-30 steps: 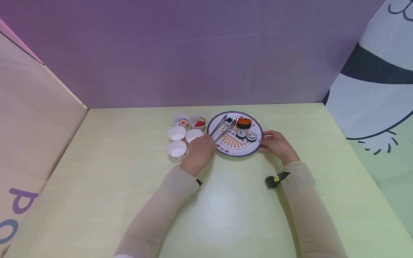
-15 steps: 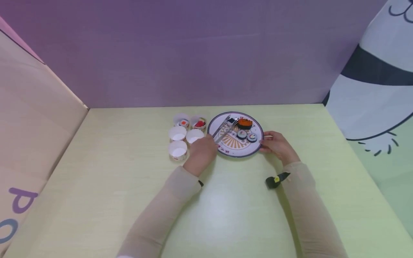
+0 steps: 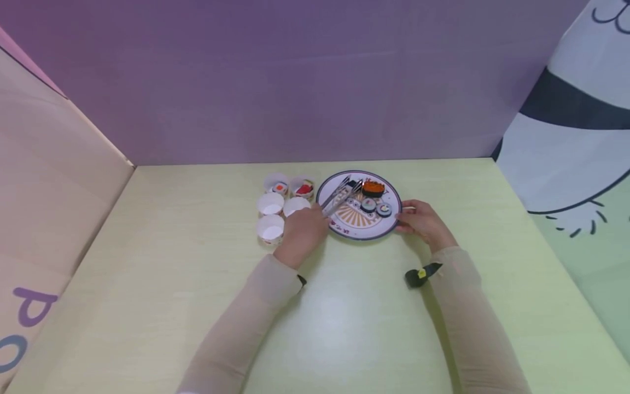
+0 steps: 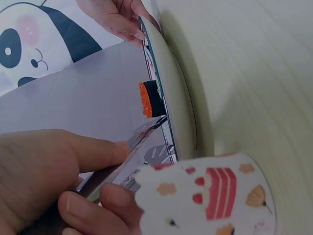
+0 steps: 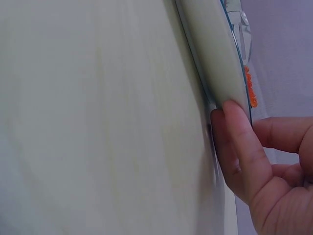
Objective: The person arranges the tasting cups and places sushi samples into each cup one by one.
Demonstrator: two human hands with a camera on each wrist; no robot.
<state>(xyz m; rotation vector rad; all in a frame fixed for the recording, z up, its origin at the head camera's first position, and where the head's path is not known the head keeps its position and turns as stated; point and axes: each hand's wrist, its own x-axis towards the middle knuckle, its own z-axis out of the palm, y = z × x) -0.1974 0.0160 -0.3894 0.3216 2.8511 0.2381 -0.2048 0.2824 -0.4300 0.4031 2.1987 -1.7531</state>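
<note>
Head view: a person's left hand (image 3: 302,232) grips metal tongs (image 3: 343,199), their tips either side of a small dark piece (image 3: 352,184) on a round plate (image 3: 370,229); the right hand (image 3: 423,225) pinches the plate's right rim. Left wrist view: the tongs reach near orange-topped sushi (image 4: 155,99); a patterned cup (image 4: 210,196) stands beside the hand. Right wrist view: fingers (image 5: 246,147) touch the plate's underside.

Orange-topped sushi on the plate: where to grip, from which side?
Grip the orange-topped sushi by its dark side wall, probably from above and the right. That wall stands up from the plate, while the tongs crowd its left and two rolls sit on its near side.
</note>
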